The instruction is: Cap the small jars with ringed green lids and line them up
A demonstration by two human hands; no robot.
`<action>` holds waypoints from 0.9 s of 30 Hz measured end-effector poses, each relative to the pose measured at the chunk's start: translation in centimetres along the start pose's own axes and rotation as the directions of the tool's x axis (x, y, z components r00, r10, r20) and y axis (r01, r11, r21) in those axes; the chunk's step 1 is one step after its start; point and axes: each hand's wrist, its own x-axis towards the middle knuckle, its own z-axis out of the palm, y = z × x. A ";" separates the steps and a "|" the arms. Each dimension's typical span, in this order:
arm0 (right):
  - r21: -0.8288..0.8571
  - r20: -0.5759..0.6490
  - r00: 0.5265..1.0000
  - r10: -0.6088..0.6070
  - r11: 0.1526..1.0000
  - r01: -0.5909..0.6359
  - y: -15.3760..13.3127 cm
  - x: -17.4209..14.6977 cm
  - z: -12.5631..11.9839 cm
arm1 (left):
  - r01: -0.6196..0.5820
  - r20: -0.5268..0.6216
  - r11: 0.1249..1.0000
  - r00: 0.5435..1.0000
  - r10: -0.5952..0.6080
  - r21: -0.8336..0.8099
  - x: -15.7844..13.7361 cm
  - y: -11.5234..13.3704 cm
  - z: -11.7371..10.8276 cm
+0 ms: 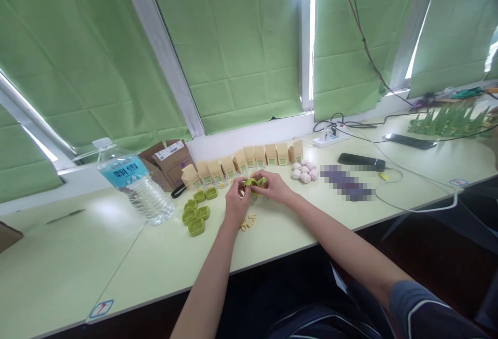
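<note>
Both my hands meet above the middle of the table around a small olive-green plastic piece (252,183). My left hand (236,199) pinches it from the left, and my right hand (275,187) grips it from the right; the fingers hide part of it. Left of my hands sit several similar green cups (196,226), some round and some squarish. Below my hands lie several small yellow ring-like pieces (249,221). Behind stands a row of small tan paper bags (227,166) with green labels, and small clear items with yellow spots lie in front of them.
A large water bottle (136,180) leans at the left, near an open cardboard box (168,165). Whitish egg-like balls (305,171) cluster right of my hands. Farther right are a black phone (361,162), a white cable (416,209), a power strip (331,136) and green spiky items (447,121).
</note>
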 end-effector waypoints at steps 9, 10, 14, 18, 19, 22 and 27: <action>-0.022 0.025 1.000 0.002 1.000 -0.002 -0.1 0.0 -0.1 | 0.001 0.012 1.000 1.000 -0.001 0.006 0.0 0.0 0.1; -0.023 0.024 1.000 -0.001 1.000 0.002 -0.1 0.0 -0.1 | 0.001 0.018 1.000 1.000 -0.001 0.007 0.0 0.0 0.1; -0.029 0.019 1.000 -0.012 1.000 0.012 0.1 0.0 0.1 | -0.003 0.032 1.000 0.999 0.003 0.015 -0.1 -0.1 0.1; -0.028 0.024 1.000 -0.010 1.000 0.011 0.2 0.0 0.1 | 0.000 0.022 1.000 1.000 0.000 0.023 -0.1 0.1 0.1; -0.030 0.025 1.000 -0.010 1.000 0.011 0.2 0.0 0.1 | 0.001 0.019 1.000 1.000 -0.002 0.027 -0.1 0.1 0.1; -0.029 0.033 0.999 -0.012 1.000 0.013 0.1 -0.1 0.1 | 0.005 0.013 0.999 1.000 -0.005 0.036 -0.1 0.1 0.1; -0.018 0.045 0.999 -0.015 1.000 0.016 0.3 0.0 0.1 | 0.007 0.020 0.999 1.000 -0.008 0.044 -0.1 0.0 0.1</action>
